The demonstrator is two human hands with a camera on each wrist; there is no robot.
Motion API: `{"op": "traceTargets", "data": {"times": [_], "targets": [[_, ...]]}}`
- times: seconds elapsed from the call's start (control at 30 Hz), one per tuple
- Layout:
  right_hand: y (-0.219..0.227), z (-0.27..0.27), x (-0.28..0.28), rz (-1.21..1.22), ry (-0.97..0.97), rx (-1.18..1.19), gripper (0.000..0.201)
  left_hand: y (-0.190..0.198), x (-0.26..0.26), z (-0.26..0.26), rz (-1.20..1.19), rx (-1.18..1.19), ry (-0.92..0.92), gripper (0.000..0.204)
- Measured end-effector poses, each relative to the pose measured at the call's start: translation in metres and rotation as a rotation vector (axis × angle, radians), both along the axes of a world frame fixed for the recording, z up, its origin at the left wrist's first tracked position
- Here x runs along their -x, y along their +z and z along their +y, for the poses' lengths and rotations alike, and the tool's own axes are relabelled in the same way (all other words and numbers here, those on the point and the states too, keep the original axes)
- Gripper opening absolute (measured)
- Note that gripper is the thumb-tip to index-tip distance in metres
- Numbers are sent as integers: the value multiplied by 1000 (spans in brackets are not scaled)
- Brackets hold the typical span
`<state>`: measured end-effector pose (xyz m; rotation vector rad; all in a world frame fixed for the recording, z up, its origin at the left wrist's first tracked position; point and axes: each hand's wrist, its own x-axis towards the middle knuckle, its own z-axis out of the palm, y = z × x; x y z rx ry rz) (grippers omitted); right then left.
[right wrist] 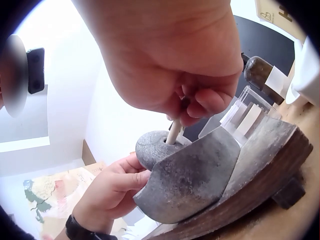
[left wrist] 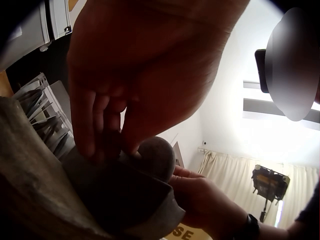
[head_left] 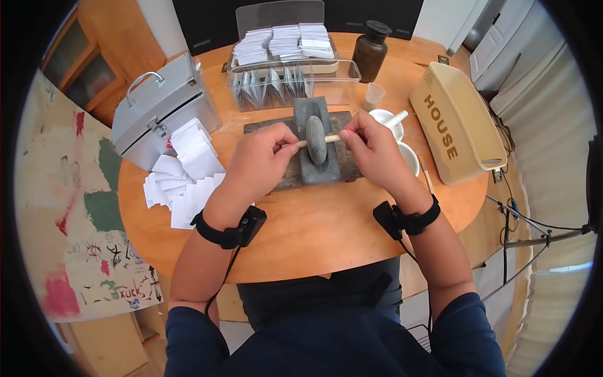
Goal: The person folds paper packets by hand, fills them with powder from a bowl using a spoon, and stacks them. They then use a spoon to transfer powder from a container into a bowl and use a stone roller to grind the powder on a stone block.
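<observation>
A grey stone grinding wheel point(head_left: 316, 139) stands upright in a boat-shaped stone trough point(head_left: 309, 108), with a light wooden axle point(right wrist: 173, 131) passing through its middle. Beneath the trough lies a dark wooden board point(head_left: 270, 127). My left hand point(head_left: 264, 154) pinches the axle's left end between thumb and fingers. On the other side, my right hand point(head_left: 377, 149) pinches the right end the same way. From the right wrist, the trough point(right wrist: 192, 175) shows its curved grey side and hides the wheel's lower part.
White paper packets point(head_left: 193, 151) spread by a silver case point(head_left: 157, 107) at left. Behind the trough are a clear box point(head_left: 336, 94) and stacked packets point(head_left: 282, 43). A brown jar point(head_left: 370, 53), plastic cup point(head_left: 373, 95), white pestle point(head_left: 397, 119), brush point(head_left: 427, 174) and HOUSE bin point(head_left: 443, 119) stand right.
</observation>
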<state>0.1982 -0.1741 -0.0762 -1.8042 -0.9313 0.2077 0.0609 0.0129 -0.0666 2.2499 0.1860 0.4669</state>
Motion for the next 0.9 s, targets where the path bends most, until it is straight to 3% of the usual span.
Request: {"op": "traceTargets", "data": {"times": [0.07,0.13,0.23,0.37,0.47,0.6,0.67,0.8,0.9], "targets": [[-1,-2,0,-15,-26,-15,12,3,0,-4,-76,31,-18,7],[0,-10,8,19,-16,39,11,11,11,-17,-82,-135,3,6],[12,-21,20,5,21,24,10,9,22,-23,-89,-32,16,6],[14,-17,22,-91,-15,49,12,7,21,-26,-181,-127,21,7],[0,-1,8,-60,-72,50,13,-5,4,-21,-186,-134,114,6],[7,-4,14,-48,-100,97,13,-3,14,-23,-121,-179,89,5],[9,-11,24,-113,-64,-5,14,-10,20,-25,-157,-1,106,6],[-2,3,19,-142,-151,-32,12,-26,4,-14,-93,118,170,7],[-2,8,20,-121,-181,4,13,-22,8,-12,-87,18,152,6]]}}
